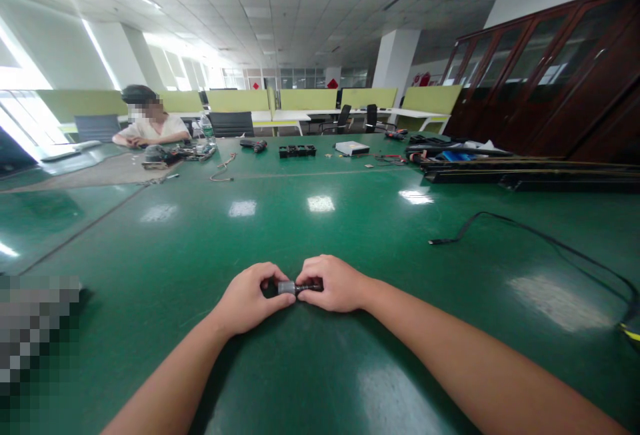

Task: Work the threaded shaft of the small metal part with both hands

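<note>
Just above the green tabletop (280, 235), near its front middle, my two hands meet at a small metal part. My left hand (253, 298) is closed, with thumb and fingers pinching a short grey metal cylinder (287, 287). From the right, my right hand (335, 283) is closed on a thin dark ridged shaft (307, 287) that lies in line with the cylinder. The two pieces touch or sit end to end; whether they are joined I cannot tell. Fingers hide both outer ends.
A black cable (525, 225) lies on the right. Farther back are dark metal rails (465, 174), a white box (351, 148), a black part (297, 151) and a power tool (253, 146). Another person (153, 122) sits at the far left. A blurred-out object (35, 328) is at the left edge.
</note>
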Demonstrator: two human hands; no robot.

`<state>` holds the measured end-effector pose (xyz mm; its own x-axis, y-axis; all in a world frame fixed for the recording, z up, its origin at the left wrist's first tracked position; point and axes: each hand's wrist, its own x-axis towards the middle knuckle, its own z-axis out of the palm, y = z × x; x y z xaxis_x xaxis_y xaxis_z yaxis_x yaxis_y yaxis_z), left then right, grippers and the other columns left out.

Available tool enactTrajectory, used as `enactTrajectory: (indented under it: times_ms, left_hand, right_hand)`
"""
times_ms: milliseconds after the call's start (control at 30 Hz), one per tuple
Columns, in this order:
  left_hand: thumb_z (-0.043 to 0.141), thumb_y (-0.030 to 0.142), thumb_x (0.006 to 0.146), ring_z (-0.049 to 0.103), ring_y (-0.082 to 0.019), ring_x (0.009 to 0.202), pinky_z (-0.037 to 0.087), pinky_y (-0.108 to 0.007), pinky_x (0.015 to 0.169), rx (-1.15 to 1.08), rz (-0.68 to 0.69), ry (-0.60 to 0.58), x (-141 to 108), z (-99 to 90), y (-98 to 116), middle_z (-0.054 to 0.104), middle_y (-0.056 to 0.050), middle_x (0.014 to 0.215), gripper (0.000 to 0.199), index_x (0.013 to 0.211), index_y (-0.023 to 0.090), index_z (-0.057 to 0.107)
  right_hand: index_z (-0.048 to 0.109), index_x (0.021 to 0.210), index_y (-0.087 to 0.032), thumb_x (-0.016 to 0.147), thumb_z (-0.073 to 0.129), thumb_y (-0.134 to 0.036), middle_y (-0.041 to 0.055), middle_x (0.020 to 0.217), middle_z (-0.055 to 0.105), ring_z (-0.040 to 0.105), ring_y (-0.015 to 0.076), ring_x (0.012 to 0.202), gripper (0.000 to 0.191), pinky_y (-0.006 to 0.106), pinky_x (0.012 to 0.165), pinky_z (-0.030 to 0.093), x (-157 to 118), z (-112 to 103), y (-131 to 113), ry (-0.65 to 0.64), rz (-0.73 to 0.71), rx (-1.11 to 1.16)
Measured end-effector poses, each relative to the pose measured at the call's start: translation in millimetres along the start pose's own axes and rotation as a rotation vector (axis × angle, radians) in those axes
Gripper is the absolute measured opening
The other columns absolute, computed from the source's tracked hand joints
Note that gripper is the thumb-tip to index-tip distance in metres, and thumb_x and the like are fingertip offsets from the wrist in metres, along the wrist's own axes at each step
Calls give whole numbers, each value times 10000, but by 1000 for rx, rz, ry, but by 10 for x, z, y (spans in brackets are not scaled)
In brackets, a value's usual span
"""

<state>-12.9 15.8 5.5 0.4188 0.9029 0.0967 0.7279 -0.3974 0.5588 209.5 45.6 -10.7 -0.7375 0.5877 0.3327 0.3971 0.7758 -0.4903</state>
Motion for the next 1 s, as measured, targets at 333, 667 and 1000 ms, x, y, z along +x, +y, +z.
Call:
enactTrajectory:
  times_ms: [333, 667, 1000]
  left_hand:
    - [686, 409, 764, 569, -187, 749, 401, -272, 665, -22, -1, 1, -1, -8, 23, 674, -8, 825, 219, 865, 214, 684]
    - [681, 422, 767, 570, -186, 751, 400, -269, 668, -26, -17, -6, 4, -5, 18, 677, -7, 824, 222, 855, 218, 684]
    - [679, 438, 761, 579, -193, 763, 405, -274, 675, -26, -15, 3, 3, 6, 8, 680, -9, 831, 239, 858, 219, 682]
  right_hand:
    - [707, 873, -169, 784, 677, -217, 15, 768, 639, 569, 133, 687, 106, 240, 645, 417, 0, -18, -6, 2, -7, 2]
    - [696, 844, -165, 764, 680, -207, 13, 748, 630, 559, 136, 678, 91, 242, 635, 412, -4, -37, -10, -2, 0, -11]
    - [694, 828, -164, 758, 676, -191, 8, 727, 619, 546, 129, 651, 77, 235, 607, 404, -19, -46, -18, 1, 25, 14]
